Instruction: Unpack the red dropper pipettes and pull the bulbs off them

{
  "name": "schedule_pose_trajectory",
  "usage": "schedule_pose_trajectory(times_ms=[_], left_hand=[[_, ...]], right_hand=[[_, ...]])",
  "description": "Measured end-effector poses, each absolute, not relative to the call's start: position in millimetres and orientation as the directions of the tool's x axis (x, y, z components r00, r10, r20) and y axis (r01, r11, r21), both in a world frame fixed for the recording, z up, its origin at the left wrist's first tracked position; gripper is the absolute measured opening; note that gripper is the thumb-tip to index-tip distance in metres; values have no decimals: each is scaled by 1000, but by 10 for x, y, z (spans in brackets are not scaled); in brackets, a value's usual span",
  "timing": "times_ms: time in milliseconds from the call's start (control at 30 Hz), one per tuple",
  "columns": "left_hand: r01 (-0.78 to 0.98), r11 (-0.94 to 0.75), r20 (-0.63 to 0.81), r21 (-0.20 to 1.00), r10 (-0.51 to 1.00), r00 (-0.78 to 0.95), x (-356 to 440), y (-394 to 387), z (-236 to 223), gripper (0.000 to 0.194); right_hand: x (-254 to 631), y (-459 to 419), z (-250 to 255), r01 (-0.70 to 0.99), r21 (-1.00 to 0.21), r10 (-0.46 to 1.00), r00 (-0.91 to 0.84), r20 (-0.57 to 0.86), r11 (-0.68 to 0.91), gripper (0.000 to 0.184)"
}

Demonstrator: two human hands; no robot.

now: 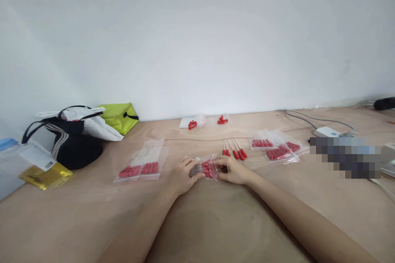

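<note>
two bare forearms (290,209) lie nearest, angled in across the wooden table (210,222) so the hands meet in the middle. between them is the small clear bag (210,167) with red-handled sticks inside, low over the wood or touching it; i can't tell which.

the left hand (185,172) has its fingers closed narrowly on the end with the thin shafts, thumb along the near side. the right hand (233,171) pinches the opposite end, past the red handles, fingers bent over and thumb beneath. gripping both ends likely keeps the slippery plastic flat and stops the sticks sliding about.

just beyond the right hand, some loose sticks (241,154) fan out, handles toward the person, probably so they're easy to pick up. filled bags (151,168) lie off to the left, overlapping, with more bags (277,152) on the right and a few small packets (193,124) by the wall (197,49); the spacing seems to leave the middle free for handwork.
</note>
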State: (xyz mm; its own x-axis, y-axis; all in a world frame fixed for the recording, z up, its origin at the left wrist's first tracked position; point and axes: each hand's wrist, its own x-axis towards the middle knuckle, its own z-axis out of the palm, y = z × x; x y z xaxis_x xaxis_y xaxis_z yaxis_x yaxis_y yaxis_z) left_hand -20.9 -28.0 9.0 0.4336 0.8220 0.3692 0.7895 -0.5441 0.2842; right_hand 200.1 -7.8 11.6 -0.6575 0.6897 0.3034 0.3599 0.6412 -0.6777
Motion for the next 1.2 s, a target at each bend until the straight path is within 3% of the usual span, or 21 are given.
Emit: schedule_pose_trajectory(times_ms=[167,300,533,800,867,1000,1100,1200], left_hand=[[788,-540,373,297,825,425,-198,-277,83,29],[763,-563,382,317,812,441,-190,-272,79,26],[726,-581,386,368,806,449,-198,-258,78,25],[708,-578,358,405,813,459,-199,-259,98,21],[713,-563,350,417,824,446,-202,-258,105,21],[734,-531,330,423,845,421,-224,-251,93,21],[741,-537,334,404,840,427,-239,-245,74,19],[748,-544,343,380,834,432,-252,-241,72,17]], right_hand=[[1975,-74,51,408,-639,712,-619,331,652,36],[1907,-106,26,480,-600,749,-564,347,639,25],[1845,-133,-28,385,-704,765,-538,354,596,14],[1856,-147,23,491,-486,689,-562,458,723,22],[1861,-146,20,472,-539,713,-538,450,697,17],[1910,-148,1,355,-761,807,-470,357,543,9],[1951,-152,-14,230,-925,878,-444,178,304,16],[1966,-140,-10,120,-992,903,-429,-21,35,29]])
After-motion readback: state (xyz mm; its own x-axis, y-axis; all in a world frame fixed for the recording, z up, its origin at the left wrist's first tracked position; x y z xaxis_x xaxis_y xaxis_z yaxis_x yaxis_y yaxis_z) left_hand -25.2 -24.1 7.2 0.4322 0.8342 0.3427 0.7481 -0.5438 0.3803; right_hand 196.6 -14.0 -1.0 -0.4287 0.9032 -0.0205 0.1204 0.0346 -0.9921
